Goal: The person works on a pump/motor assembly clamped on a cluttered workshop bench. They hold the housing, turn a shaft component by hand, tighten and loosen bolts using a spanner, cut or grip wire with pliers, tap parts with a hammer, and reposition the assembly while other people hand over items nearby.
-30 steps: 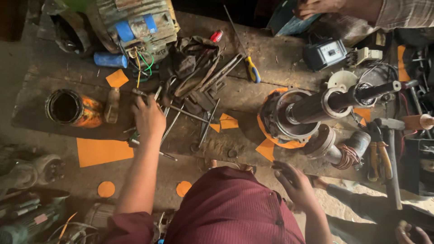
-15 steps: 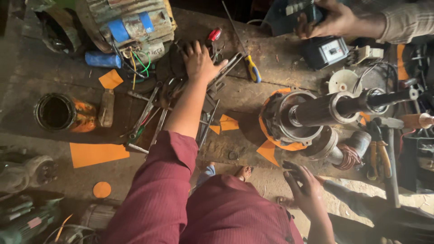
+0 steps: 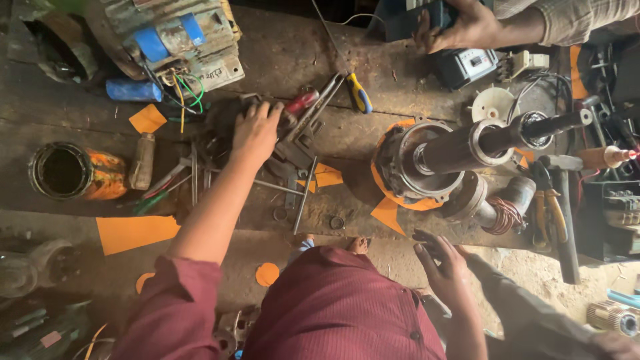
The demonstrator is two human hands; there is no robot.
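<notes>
Left hand [image 3: 255,131] lies fingers spread on the tool pile [image 3: 293,133] mid-bench, toward the far edge; tools' long axes run diagonally. Right hand [image 3: 443,267], loosely open and empty, hangs off the near edge.

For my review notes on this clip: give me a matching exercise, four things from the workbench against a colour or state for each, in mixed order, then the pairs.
Things:
1. left hand
2. right hand
3. screwdriver handle
4. round can

States:
A. open, lying on its side at the bench's left end
B. blue and yellow
C. resting on the pile of tools
D. held empty off the bench's near edge

Pairs: 1-C, 2-D, 3-B, 4-A
</notes>
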